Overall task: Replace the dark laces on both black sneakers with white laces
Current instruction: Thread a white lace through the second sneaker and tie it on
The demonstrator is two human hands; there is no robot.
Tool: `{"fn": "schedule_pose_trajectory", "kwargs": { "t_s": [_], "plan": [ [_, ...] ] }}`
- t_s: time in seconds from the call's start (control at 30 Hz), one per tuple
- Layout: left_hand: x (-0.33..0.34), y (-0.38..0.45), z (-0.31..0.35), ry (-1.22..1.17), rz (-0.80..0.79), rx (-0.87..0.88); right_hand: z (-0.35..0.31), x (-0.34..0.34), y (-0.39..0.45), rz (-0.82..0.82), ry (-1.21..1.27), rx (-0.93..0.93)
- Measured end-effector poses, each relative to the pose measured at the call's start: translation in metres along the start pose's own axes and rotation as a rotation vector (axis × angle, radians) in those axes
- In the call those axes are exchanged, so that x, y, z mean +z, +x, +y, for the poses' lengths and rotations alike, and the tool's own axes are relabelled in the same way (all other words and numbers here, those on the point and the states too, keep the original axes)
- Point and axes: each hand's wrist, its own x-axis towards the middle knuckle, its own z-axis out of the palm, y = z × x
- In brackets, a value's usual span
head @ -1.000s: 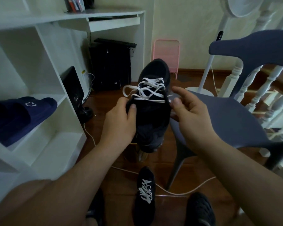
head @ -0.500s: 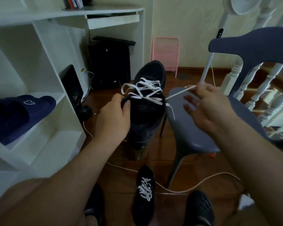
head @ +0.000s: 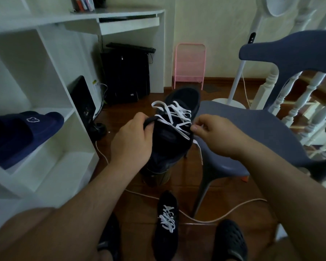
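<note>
The floor (head: 139, 187) is dark brown wood. The wall (head: 215, 25) is pale cream. A white shelf unit (head: 51, 76) stands on the left, with a dark blue slipper (head: 23, 132) on one shelf. A black computer box (head: 125, 76) sits under the white bench (head: 120, 15). A pink rack (head: 189, 65) leans on the wall. A grey-blue chair (head: 252, 129) stands on the right, near white stair posts (head: 307, 95). A pale cable (head: 205, 220) lies on the floor.
</note>
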Motion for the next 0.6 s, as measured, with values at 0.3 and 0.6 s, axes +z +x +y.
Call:
{"fn": "schedule_pose_trajectory", "kwargs": {
  "t_s": [0.3, 0.6],
  "plan": [
    [-0.009, 0.005, -0.002, 0.053, 0.081, -0.038, 0.039, -0.013, 0.005, -0.259, -0.231, 0.064],
    [-0.006, 0.003, 0.001, 0.055, 0.006, -0.036, 0.021, 0.003, 0.000, -0.121, 0.354, -0.029]
  ]
}}
